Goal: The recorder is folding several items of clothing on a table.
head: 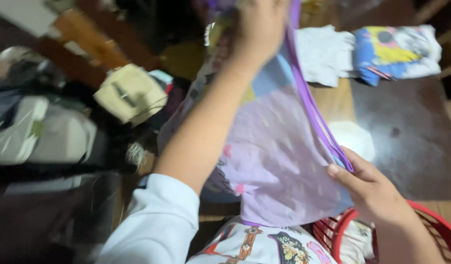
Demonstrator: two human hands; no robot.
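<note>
I hold up a lilac garment (274,161) with a darker purple hem and pale blue patches over a wooden table (411,137). My left hand (259,27) is raised at the top of the view and grips the garment's upper edge. Lower right, my right hand (372,188) pinches the purple hem between thumb and fingers. The cloth hangs stretched between both hands and hides the table's middle. A white sleeve covers my left upper arm.
A red plastic basket (433,220) with clothes stands at the bottom right. Folded clothes lie at the table's far side: a white piece (323,54) and a blue and yellow printed one (396,49). A cluttered pile of bags (64,117) fills the left.
</note>
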